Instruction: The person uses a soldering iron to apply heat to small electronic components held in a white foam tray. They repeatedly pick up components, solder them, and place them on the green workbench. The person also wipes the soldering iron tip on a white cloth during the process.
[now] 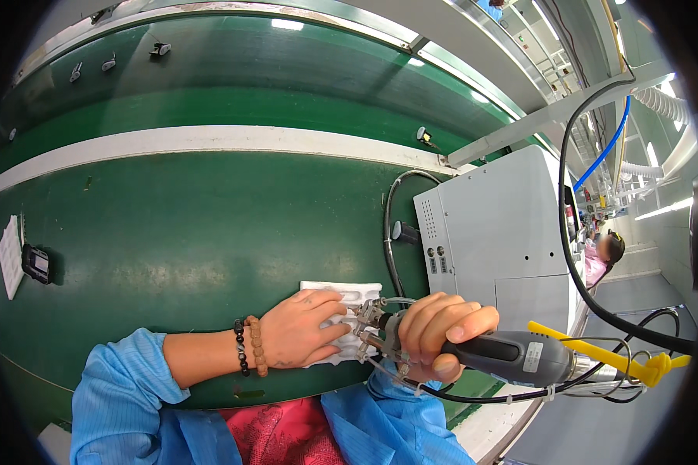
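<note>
A white molded fixture (347, 292) lies on the green bench in front of me. My left hand (302, 329) rests palm down over it, its fingers stretched and slightly apart; what lies beneath them is hidden. A grey and black electric screwdriver (520, 358) is held nearly level by my right hand (440, 329), whose fingers wrap round its handle. The metal front end (372, 316) of the tool, with thin tubes and fittings about it, reaches over the right side of the fixture, close to my left fingertips. Its very tip cannot be made out.
To the right stands a large pale grey machine box (492, 225), with a black cable (388, 232) beside it. A white tray (12, 256) and small black device (36, 263) sit far left. Beyond the white rail (233, 138), a green conveyor carries several small parts.
</note>
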Motion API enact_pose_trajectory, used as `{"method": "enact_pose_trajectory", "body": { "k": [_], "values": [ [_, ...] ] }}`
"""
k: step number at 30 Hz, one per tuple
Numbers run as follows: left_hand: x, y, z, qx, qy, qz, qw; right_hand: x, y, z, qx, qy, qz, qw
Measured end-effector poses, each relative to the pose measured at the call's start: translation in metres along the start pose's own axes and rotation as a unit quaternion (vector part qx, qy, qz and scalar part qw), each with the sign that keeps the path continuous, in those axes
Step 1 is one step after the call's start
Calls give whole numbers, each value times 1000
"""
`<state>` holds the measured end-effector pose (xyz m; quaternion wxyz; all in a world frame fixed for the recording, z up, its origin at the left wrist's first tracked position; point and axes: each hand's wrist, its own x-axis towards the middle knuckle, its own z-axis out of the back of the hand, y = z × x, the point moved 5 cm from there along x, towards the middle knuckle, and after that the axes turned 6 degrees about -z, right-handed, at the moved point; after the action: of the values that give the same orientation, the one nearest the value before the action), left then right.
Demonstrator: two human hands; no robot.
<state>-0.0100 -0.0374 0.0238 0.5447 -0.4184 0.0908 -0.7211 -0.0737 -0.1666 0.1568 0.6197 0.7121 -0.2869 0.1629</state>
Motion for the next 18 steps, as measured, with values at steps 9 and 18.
{"method": "enact_pose_trajectory", "body": {
  "k": [9, 18],
  "values": [
    [0, 0, 0, 1, -1, -1, 1000, 0, 1, 1, -1, 3, 1, 1000],
    [0, 0, 0, -2, 0, 1, 1000, -1, 1, 0, -4, -5, 5, 1000]
  ]
}}
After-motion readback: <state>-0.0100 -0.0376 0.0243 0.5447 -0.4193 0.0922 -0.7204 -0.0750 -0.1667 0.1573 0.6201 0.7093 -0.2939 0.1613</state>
